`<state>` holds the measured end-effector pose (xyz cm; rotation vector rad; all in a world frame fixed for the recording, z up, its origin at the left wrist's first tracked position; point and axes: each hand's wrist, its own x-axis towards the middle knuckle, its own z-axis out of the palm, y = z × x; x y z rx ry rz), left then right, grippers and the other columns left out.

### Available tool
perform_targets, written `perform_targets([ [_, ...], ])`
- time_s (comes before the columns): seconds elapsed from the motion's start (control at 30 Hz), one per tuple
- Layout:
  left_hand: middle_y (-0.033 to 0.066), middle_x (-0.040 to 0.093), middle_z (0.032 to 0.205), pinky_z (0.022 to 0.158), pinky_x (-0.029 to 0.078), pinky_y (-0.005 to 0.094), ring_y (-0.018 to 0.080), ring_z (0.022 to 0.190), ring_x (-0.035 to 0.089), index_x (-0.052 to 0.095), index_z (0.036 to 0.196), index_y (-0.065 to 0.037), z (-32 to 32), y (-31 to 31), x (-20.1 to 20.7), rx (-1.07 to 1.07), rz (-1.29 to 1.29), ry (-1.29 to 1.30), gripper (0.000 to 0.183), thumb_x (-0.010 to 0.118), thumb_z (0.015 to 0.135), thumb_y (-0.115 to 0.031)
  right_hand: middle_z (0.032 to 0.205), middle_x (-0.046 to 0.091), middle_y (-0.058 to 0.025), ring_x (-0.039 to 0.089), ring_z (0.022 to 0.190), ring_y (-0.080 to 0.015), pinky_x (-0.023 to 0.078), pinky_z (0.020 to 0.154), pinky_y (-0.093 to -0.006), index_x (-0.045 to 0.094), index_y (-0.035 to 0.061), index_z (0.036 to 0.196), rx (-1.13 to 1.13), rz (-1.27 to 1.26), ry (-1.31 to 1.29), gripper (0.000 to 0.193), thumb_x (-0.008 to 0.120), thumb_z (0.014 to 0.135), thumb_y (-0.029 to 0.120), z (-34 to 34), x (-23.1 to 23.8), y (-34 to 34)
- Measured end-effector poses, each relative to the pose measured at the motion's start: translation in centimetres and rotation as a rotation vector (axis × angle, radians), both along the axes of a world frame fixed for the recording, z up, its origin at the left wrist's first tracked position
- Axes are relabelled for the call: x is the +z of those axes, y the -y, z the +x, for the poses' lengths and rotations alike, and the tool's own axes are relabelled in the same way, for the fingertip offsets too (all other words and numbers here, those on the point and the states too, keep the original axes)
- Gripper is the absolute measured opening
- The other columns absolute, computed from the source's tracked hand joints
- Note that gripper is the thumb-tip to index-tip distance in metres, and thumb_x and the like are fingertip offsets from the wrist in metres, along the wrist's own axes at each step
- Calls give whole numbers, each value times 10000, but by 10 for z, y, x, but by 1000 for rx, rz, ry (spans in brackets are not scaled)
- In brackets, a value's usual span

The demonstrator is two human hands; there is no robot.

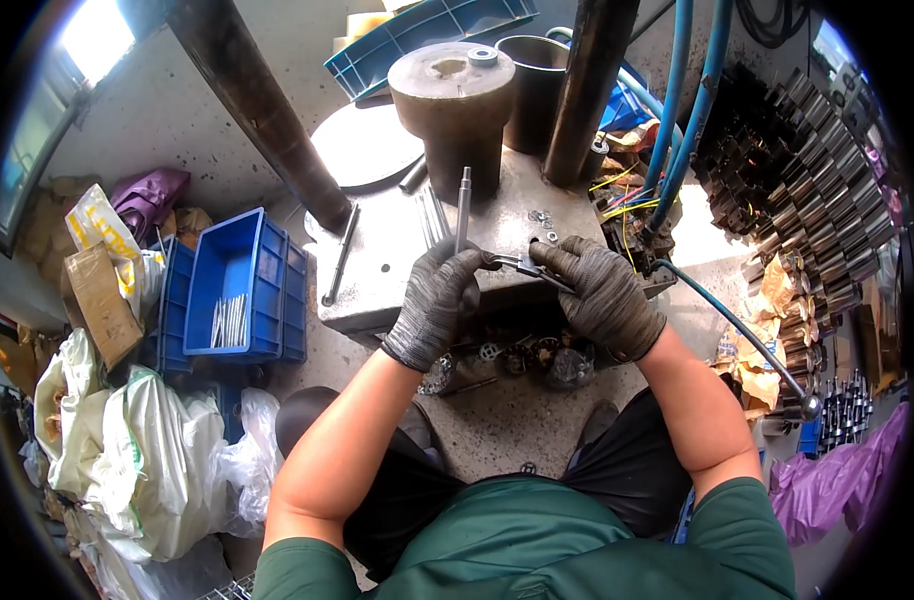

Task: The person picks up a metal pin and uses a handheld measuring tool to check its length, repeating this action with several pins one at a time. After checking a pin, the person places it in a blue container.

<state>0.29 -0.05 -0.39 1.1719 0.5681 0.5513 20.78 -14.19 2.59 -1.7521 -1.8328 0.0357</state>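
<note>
My left hand (439, 300), in a dark grey knit glove, is closed round a slim steel shaft (464, 205). The shaft stands nearly upright, with a narrower stepped tip at its top. My right hand (607, 298), gloved the same way, grips what looks like a caliper (523, 265). Its thin end points left and reaches the fingers of my left hand; whether it touches the shaft is hidden. Both hands are above the front edge of a worn metal press table (362, 290). Several small nuts or rings (551, 238) lie on the table beyond my right hand.
Several steel rods (432, 218) lie left of a heavy steel cylinder (453, 120) on the table. Thick columns (267, 110) rise at both sides. Blue bins (239, 285) stand at left. A ball-ended lever (737, 325), hoses (682, 110) and stacked metal tubes (817, 170) are at right.
</note>
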Motion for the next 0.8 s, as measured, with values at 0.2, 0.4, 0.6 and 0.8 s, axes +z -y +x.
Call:
perform_targets([
  [0.2,18,678,855,559,430,177,30,622,530,647,1293,-35,-1,6,1,94,195,-7,308,531,1080,-226,1027,736,-199,725,945,-274,564,857,-370,685,39,1299,-159,-57,-403,420,714,894,145,15,15,4],
  [0.4,4,665,898,726,488,224,60,781,567,665,1247,-30,-1,10,2,99,322,-26,252,615,1036,-158,1077,756,-181,731,969,-241,564,890,-356,679,29,1316,-162,-104,-371,460,729,874,150,21,22,10],
  [0.6,8,660,948,818,494,250,78,880,568,685,1171,-6,-4,11,5,117,427,-60,196,665,984,-61,1079,761,-151,708,970,-180,556,883,-339,677,20,1319,-133,-166,-500,460,724,878,143,27,21,16],
  [0.8,14,663,945,851,505,272,96,895,584,687,1132,-10,-6,8,7,139,398,-99,181,698,954,-43,1061,764,-122,692,952,-159,559,869,-331,684,26,1316,-72,-233,-497,455,713,868,99,31,30,20],
])
